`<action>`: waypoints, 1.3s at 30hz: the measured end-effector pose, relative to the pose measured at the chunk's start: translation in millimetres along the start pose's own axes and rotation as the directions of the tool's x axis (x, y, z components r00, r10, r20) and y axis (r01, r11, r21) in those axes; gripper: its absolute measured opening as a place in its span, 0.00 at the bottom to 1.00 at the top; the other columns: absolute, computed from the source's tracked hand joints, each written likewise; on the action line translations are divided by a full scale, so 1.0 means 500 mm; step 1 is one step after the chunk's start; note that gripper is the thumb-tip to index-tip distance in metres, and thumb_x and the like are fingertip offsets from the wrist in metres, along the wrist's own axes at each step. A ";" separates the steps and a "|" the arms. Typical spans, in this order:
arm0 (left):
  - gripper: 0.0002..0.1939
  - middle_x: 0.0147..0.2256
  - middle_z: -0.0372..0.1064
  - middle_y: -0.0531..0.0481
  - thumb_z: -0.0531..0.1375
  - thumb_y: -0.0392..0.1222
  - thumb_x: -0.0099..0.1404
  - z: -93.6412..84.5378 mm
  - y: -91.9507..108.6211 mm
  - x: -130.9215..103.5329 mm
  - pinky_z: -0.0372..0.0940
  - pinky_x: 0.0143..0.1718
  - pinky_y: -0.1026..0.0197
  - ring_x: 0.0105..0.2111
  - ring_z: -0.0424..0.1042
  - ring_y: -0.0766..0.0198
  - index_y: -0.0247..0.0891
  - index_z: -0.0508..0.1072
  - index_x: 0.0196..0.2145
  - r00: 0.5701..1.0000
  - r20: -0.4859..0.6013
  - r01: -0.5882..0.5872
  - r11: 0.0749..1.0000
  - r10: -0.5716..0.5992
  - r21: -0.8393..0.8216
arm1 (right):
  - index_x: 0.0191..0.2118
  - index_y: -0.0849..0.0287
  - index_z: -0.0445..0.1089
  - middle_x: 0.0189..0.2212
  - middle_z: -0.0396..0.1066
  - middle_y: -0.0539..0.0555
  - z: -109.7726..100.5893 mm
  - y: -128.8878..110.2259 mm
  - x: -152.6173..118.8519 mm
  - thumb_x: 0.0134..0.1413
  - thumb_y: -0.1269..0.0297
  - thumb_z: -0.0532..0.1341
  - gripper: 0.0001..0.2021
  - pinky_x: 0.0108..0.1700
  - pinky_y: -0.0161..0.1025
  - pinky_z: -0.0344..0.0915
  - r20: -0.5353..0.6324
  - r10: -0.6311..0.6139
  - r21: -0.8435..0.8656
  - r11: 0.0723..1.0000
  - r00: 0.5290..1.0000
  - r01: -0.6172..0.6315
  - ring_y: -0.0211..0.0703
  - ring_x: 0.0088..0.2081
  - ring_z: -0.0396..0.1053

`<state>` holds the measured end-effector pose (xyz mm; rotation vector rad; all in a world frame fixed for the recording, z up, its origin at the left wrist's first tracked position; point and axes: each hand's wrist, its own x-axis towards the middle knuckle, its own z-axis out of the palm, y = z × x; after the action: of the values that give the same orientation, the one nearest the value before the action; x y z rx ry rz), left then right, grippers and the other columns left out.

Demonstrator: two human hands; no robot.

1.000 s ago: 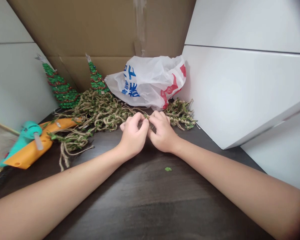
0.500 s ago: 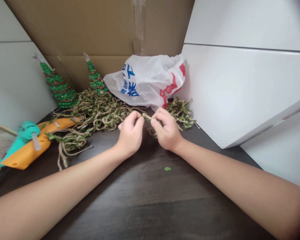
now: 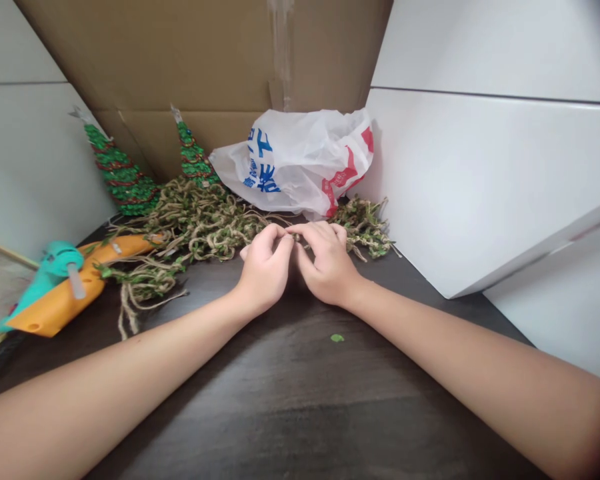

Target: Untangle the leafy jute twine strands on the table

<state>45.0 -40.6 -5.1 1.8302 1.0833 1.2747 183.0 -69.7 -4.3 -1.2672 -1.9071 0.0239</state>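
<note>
My left hand (image 3: 265,270) and my right hand (image 3: 329,263) meet at the fingertips over the dark table, both closed. Between the pinched fingers a small bit of leafy twine (image 3: 296,238) shows; most of it is hidden by the fingers. Beyond my left hand spreads a tangled heap of leafy jute twine (image 3: 207,223), tan cord with small green leaves, its loose ends trailing to the left. A smaller bunch of the same twine (image 3: 367,230) lies just past my right hand.
A white plastic bag (image 3: 300,157) lies crumpled behind the hands. Two small tinsel Christmas trees (image 3: 123,177) stand at the back left. At the left are a teal glue gun (image 3: 60,260) and an orange object (image 3: 87,283). White panels and a cardboard sheet (image 3: 180,53) enclose the table.
My right hand has moved left until its fingertips touch those of my left hand. The stretch of twine that showed between them is now mostly covered.
</note>
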 end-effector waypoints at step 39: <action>0.09 0.38 0.74 0.49 0.56 0.43 0.70 0.000 0.009 -0.005 0.69 0.41 0.62 0.38 0.73 0.63 0.39 0.73 0.44 0.993 0.036 -0.106 0.991 0.109 -0.078 | 0.51 0.56 0.67 0.44 0.77 0.55 0.005 0.017 0.010 0.67 0.66 0.51 0.12 0.52 0.46 0.63 -0.024 0.113 0.259 0.960 0.993 -0.103 0.46 0.46 0.74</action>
<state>45.9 -44.7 -2.3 1.8700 0.9140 1.3171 187.3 -60.9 -6.5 -1.1835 -1.7355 0.2937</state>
